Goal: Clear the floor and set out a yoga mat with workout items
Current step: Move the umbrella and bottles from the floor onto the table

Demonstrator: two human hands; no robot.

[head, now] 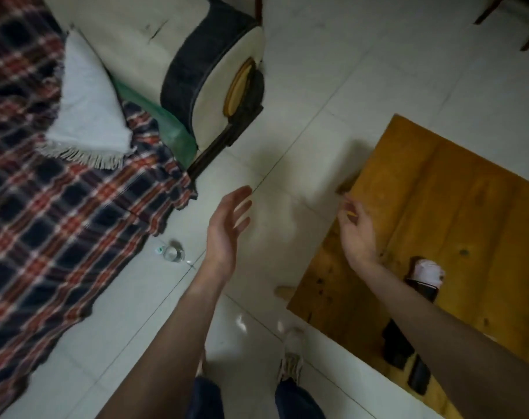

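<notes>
A plaid blanket (45, 207) in navy and red covers the tiled floor (332, 86) on the left, with a white fringed cloth (88, 116) lying on it. A clear water bottle (172, 252) lies on the tiles at the blanket's edge. My left hand (227, 228) hovers over bare tiles, fingers straight, holding nothing. My right hand (357, 234) is above the left edge of a low wooden table (438, 192), fingers loosely curled and empty. No yoga mat is in view.
A cream armchair (178, 46) with a dark band stands at the top, a green cloth (172, 128) at its base. On the table stand a dark bottle with a pink cap (426, 276) and dark flat items (405, 355). Chair legs (517, 22) show top right.
</notes>
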